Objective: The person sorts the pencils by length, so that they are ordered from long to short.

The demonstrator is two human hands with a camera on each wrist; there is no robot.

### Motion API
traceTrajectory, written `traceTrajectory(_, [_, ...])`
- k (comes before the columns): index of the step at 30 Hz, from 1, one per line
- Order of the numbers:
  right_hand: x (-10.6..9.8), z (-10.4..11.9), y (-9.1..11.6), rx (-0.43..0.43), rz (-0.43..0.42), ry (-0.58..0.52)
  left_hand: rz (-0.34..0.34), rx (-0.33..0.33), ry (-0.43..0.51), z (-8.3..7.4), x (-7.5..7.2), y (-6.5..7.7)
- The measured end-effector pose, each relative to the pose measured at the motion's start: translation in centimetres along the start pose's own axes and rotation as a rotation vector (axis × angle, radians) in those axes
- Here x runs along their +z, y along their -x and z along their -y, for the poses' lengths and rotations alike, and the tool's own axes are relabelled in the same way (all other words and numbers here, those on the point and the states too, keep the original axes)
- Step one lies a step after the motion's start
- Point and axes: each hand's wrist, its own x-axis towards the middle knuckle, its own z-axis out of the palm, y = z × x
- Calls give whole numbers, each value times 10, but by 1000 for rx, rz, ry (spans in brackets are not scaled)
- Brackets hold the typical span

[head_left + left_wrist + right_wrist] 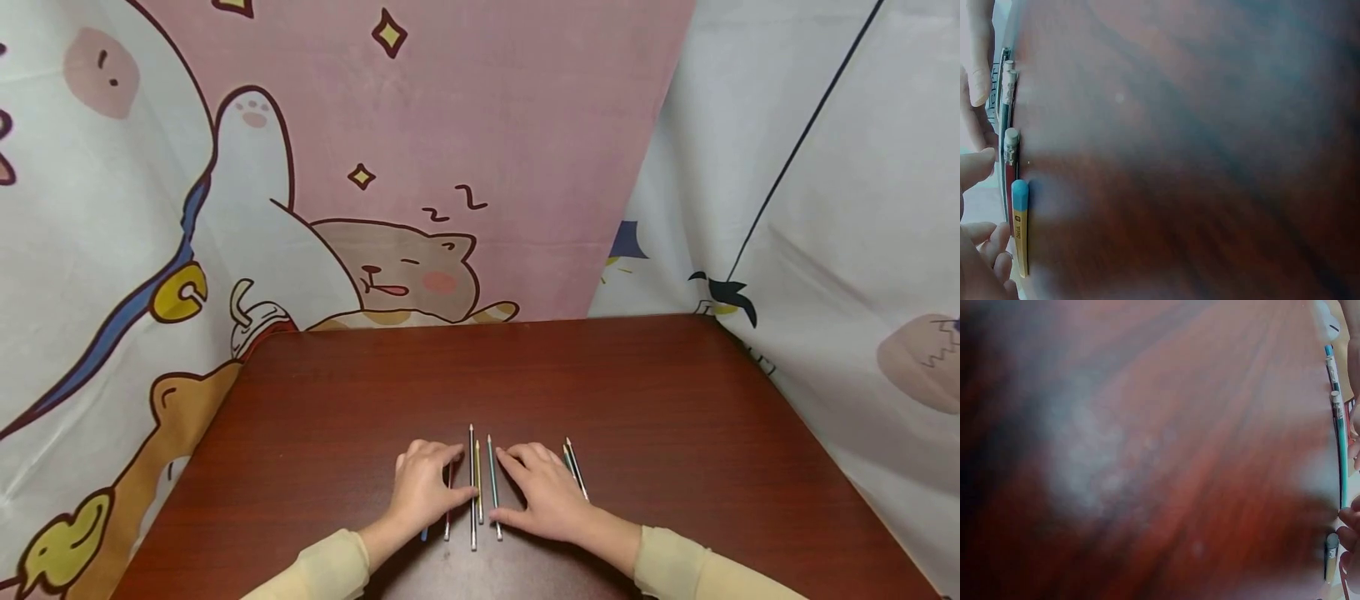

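Observation:
Several pencils lie roughly lengthwise on the brown table. My left hand (425,479) spreads over a red pencil (447,527) and a blue-ended pencil (1020,219), both partly hidden by it in the head view. Its thumb tip reaches the dark pencil (472,475), beside a yellow pencil (480,500); whether it touches is unclear. The right hand (551,493) lies just right of a green pencil (493,483), thumb by its eraser end and fingers extended forward. Two more pencils (577,471) show past the right hand's outer side, partly covered. Neither hand visibly grips a pencil.
The brown table (480,367) stretches away beyond the hands. Cartoon-printed cloth (525,167) hangs behind it and along both sides. Pale yellow sleeves (330,567) cover both forearms near the front.

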Motion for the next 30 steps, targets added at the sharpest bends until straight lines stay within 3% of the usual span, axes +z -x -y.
traceTrajectory(11, [6,0,-2,7,31,32,58,-17,17,-1,1,-3])
traceTrajectory(30, [9,-5,-9,26,2,42,61,-3,30,2,2,-13])
